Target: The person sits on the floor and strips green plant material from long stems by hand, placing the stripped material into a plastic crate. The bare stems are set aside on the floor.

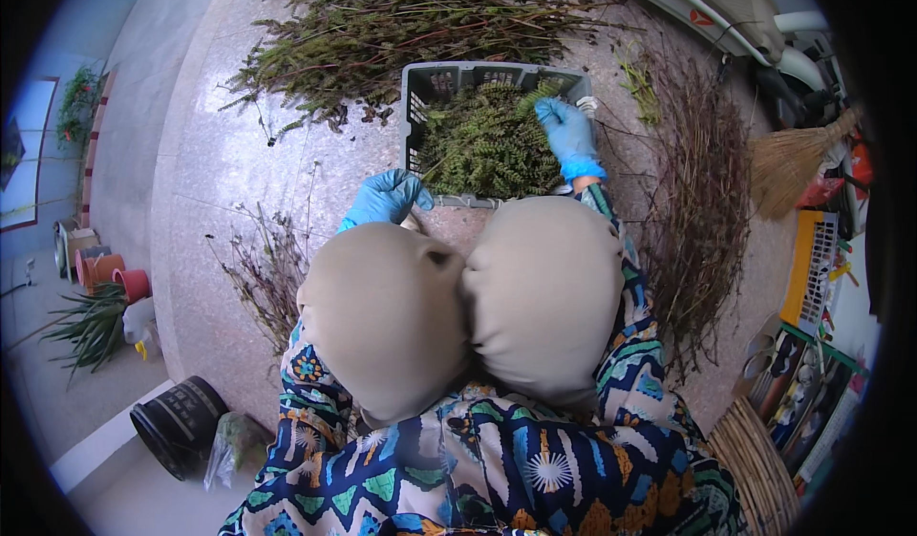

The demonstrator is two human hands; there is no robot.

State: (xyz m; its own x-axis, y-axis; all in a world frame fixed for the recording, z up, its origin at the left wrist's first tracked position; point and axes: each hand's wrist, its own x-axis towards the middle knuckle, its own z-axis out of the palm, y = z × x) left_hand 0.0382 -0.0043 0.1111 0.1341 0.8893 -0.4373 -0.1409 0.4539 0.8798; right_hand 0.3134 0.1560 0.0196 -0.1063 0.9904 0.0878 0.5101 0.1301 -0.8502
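A grey plastic crate [494, 69] stands on the speckled stone floor before my knees, holding a heap of green leafy flower spikes [487, 135]. In a blue glove, my right hand [566, 131] is over the crate's right side, its fingertips at a pale green spike [537, 97]; whether they grip it I cannot tell. My left hand [388, 198], also gloved in blue, is at the crate's near left corner with its fingers curled; what lies between thumb and fingers is too small to make out. Beyond the crate lies a large pile of cut stems with green spikes [430, 13].
Bare reddish stems [695, 199] lie in a long heap to the right, and a smaller bunch [269, 264] to the left. A straw broom [795, 160] and a yellow basket [802, 271] are at the far right. A black bucket [179, 425] stands lower left.
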